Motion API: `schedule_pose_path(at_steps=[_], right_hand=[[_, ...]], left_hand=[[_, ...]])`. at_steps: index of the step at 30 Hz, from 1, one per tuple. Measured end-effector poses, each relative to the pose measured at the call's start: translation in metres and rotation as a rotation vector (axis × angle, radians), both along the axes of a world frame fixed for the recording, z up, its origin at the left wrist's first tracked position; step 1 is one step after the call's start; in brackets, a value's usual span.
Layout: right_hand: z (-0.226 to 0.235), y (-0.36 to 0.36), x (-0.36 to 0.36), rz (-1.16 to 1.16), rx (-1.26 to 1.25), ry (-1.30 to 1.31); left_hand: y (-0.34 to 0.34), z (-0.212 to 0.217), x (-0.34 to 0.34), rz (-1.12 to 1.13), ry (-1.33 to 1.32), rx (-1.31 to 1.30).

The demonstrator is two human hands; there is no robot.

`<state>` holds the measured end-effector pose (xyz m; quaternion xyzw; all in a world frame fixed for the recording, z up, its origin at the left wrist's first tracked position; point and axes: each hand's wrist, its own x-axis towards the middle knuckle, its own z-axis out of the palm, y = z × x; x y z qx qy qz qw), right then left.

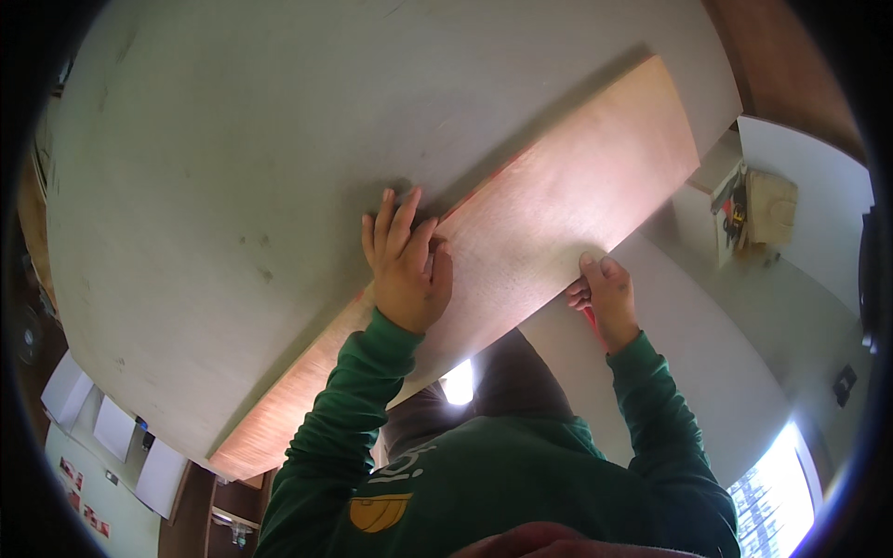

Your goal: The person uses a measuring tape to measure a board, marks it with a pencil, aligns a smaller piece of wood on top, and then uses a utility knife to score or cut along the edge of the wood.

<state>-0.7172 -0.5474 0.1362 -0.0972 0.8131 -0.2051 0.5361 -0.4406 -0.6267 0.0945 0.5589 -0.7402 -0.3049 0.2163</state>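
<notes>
Reaching forward, two green sleeves (349, 395) lead to one long wooden board (567, 177) lying slantwise across the near edge of the pale table (214, 186). The right hand (612, 298) is curled around one red object (593, 322), hiding most of it, with the thumb at the board's near edge. Farther out, the left hand (409, 284) has its fingers spread over the far edge, covering part of it. Off to the right sits one tan block (772, 208), with small tools (735, 209) beside it.
</notes>
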Motion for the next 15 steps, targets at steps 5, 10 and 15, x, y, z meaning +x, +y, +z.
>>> schedule_pose_path(at_steps=[5,10,15], right_hand=[[-0.004,0.009,0.001,-0.037,-0.016,-0.003],[-0.003,0.015,0.008,-0.02,-0.027,0.004],[-0.001,0.014,0.008,-0.031,-0.036,-0.006]], left_hand=[[0.007,-0.005,-0.001,0.037,-0.005,-0.03],[0.011,-0.002,0.001,0.0,-0.065,-0.041],[0.01,0.002,0.002,-0.008,-0.088,-0.012]])
